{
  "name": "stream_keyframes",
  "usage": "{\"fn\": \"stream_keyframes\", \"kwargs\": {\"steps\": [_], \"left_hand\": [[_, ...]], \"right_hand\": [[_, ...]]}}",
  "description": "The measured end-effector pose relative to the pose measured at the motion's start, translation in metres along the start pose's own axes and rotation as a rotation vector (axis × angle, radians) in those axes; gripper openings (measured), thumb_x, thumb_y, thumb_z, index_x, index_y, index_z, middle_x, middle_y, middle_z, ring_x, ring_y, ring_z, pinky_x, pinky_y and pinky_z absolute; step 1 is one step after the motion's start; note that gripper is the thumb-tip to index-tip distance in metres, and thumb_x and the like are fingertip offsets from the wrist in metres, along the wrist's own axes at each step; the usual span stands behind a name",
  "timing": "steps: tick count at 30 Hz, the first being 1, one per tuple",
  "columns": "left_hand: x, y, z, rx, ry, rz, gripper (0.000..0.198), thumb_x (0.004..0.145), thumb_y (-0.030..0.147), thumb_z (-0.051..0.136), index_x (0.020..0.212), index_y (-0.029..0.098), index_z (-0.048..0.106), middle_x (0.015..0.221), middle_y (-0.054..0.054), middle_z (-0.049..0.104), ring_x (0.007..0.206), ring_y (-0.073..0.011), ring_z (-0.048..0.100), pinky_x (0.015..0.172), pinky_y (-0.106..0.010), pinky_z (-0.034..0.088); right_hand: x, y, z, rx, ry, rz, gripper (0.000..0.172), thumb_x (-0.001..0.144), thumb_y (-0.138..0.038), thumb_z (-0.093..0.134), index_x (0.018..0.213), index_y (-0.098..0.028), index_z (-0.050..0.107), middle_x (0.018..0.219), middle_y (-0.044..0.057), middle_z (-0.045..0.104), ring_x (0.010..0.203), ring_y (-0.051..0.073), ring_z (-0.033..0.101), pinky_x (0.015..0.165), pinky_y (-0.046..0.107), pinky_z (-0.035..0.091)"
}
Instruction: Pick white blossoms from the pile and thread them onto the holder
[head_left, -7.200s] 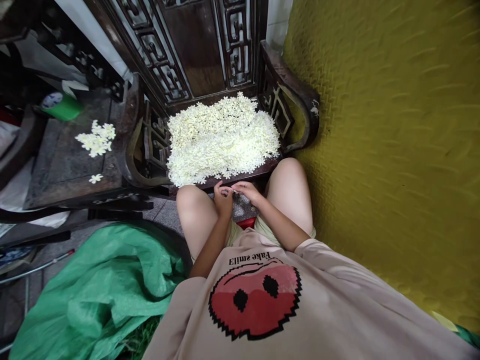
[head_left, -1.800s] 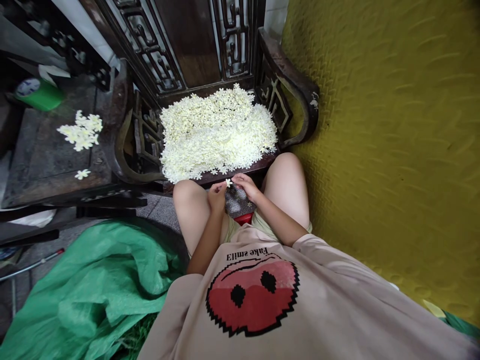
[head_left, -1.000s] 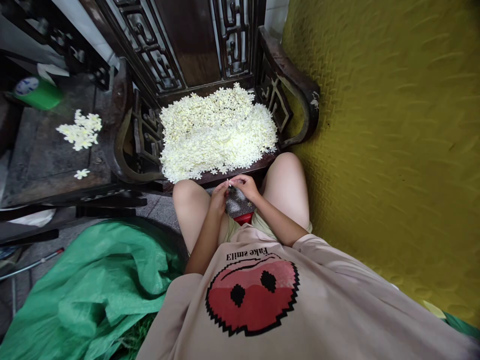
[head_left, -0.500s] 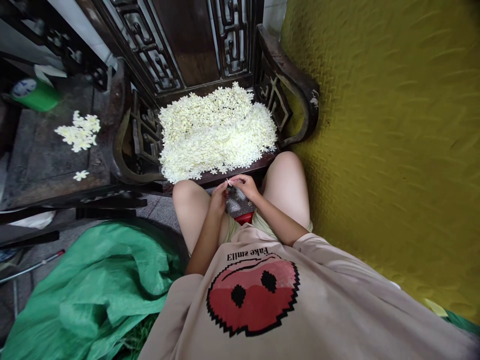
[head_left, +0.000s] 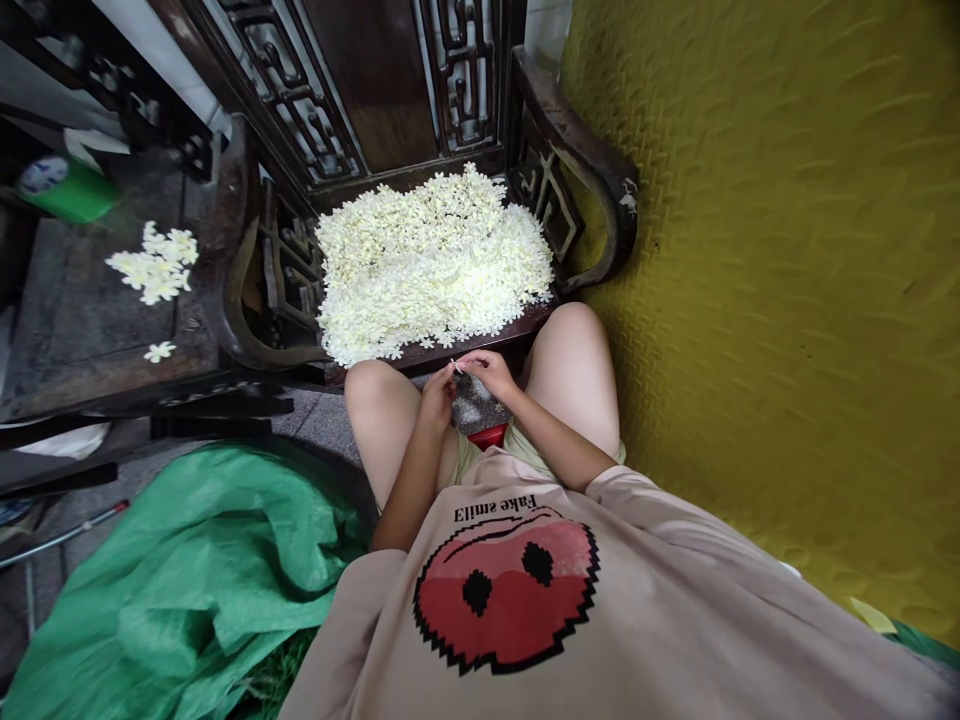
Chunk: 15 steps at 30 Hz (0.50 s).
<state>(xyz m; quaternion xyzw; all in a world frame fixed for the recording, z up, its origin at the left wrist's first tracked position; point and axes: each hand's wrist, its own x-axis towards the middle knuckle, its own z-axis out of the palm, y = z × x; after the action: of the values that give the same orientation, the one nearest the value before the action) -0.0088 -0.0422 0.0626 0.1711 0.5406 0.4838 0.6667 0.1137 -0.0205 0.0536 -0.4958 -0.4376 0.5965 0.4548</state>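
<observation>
Fingers (head_left: 450, 371) of the left hand (head_left: 435, 393) are pinched nearly closed on a small white flower (head_left: 456, 366), and those of the right hand (head_left: 489, 371) are drawn together on it from the other side. The flower sits between the two sets of fingertips, above the gap between the person's knees; it is too small and too covered to tell which part each hand grips.

Just beyond the hands, a broad pile of white flowers (head_left: 431, 265) covers most of the seat of a dark wooden chair (head_left: 521, 325), reaching close to its front edge. To the left, past the armrest, a dark wooden surface (head_left: 82, 340) carries a small cluster of flowers (head_left: 156, 265), with a single flower (head_left: 160, 352) lying apart, nearer the person. A green roll (head_left: 79, 192) stands farther back on it.

Below that, a crumpled green sack (head_left: 180, 560) lies beside the person, some green plant matter (head_left: 281, 680) showing at its lower edge. A bit of something red (head_left: 489, 436) shows between the thighs. On the right rises a yellow, ridged panel (head_left: 765, 280).
</observation>
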Motion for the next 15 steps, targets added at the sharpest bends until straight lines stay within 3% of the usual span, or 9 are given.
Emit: {"fn": "stream_keyframes", "kwargs": {"steps": [8,15], "left_hand": [[0.0035,-0.0025,-0.0006,0.019,0.029,-0.023,0.036,0.053,0.042,0.078,0.069,0.015,0.06,0.05,0.005,0.043,0.045,-0.0047,0.034,0.046,-0.022,0.021],[0.002,-0.0007,0.0009,-0.027,0.014,-0.037,0.034,0.057,0.04,0.078,0.062,0.015,0.055,0.048,0.006,0.039,0.043,-0.004,0.033,0.045,-0.023,0.02]], "right_hand": [[0.0003,0.0024,-0.0013,-0.01,0.003,-0.021,0.025,0.061,-0.041,0.071,0.071,-0.018,0.068,0.069,0.001,0.064,0.06,0.011,0.049,0.062,0.026,0.038],[0.0011,0.0035,-0.002,-0.044,0.009,-0.029,0.029,0.062,-0.044,0.07,0.072,-0.017,0.068,0.073,0.002,0.067,0.063,0.013,0.053,0.064,0.026,0.04]]}}
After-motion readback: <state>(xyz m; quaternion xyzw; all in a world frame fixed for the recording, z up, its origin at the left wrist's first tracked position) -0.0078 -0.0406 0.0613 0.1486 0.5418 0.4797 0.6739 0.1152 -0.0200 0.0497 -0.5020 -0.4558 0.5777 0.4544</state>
